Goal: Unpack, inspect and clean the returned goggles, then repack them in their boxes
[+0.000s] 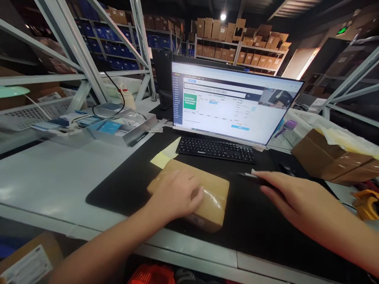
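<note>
A brown cardboard box (216, 189) with shiny clear tape lies on the black desk mat (124, 185) in front of me. My left hand (179, 193) rests on top of it, fingers curled and pressing on the box. To the right of the box, my right hand (293, 197) is closed around a slim black tool (251, 176). Its thin end points left, toward the box but apart from it. Motion blur hides whether this tool is a knife or a pen. A yellow paper (166, 154) lies partly under the box's far left corner.
Behind the mat stand a black keyboard (216, 150) and a lit monitor (219, 106). An open carton (331, 157) with plastic wrap sits at right, near a yellow object (367, 203). Grey trays (127, 128) with papers stand at left. A mouse (286, 169) lies beyond my right hand.
</note>
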A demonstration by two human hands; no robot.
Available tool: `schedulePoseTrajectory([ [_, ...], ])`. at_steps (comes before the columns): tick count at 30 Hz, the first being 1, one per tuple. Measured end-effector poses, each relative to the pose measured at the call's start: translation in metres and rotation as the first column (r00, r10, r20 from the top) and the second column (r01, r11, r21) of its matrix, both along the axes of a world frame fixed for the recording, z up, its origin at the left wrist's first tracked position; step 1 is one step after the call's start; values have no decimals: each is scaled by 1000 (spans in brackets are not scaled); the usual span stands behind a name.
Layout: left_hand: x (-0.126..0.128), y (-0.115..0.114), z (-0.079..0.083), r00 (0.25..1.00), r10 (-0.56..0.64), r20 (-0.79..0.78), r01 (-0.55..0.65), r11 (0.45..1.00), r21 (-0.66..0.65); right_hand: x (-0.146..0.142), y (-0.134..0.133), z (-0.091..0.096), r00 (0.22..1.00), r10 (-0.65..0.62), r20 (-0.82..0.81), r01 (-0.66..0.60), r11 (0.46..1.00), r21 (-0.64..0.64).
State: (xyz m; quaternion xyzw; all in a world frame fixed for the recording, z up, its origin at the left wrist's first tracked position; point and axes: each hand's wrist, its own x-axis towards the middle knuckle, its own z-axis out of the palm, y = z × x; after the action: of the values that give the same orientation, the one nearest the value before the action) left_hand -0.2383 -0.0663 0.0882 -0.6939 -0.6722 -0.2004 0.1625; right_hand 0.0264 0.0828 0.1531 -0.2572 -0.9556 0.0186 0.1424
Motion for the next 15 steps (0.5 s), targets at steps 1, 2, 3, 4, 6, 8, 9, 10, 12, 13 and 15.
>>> schedulePoseTrajectory([
  [1,0,0,0,1000,0,-5,0,1000,2,-14,3,-4,999,-25,-22,22,993,-113],
  [2,1,0,1,1000,2,-10,-2,1000,5,-30,6,-12,998,-46,-50,31,965,-260],
  [3,1,-1,1,1000,1,-15,-1,1000,10,-47,9,-22,993,-63,-100,17,911,-412],
  [4,1,-2,1,1000,0,-20,0,1000,15,-64,10,-34,985,-78,-153,-19,837,-546],
  [6,1,-5,0,1000,-1,-26,1,1000,31,-91,10,-58,968,-113,-225,-102,641,-761],
  [8,0,-8,-2,1000,0,-30,2,998,56,-106,6,-76,948,-141,-286,-191,465,-865],
  [9,0,-9,-4,1000,-7,-30,10,997,75,-108,4,-82,938,-149,-312,-228,409,-883],
  [10,0,-9,-5,999,-19,-29,22,995,101,-107,2,-85,930,-155,-334,-257,376,-890],
  [12,0,-9,-6,999,-44,-25,47,982,181,-102,-1,-86,920,-168,-353,-282,340,-897],
  [13,-1,-8,-6,998,-49,-26,54,972,228,-99,-1,-86,918,-182,-352,-284,319,-904],
  [15,-1,-8,-6,999,-40,-34,48,950,308,-95,0,-86,915,-214,-341,-277,279,-919],
])
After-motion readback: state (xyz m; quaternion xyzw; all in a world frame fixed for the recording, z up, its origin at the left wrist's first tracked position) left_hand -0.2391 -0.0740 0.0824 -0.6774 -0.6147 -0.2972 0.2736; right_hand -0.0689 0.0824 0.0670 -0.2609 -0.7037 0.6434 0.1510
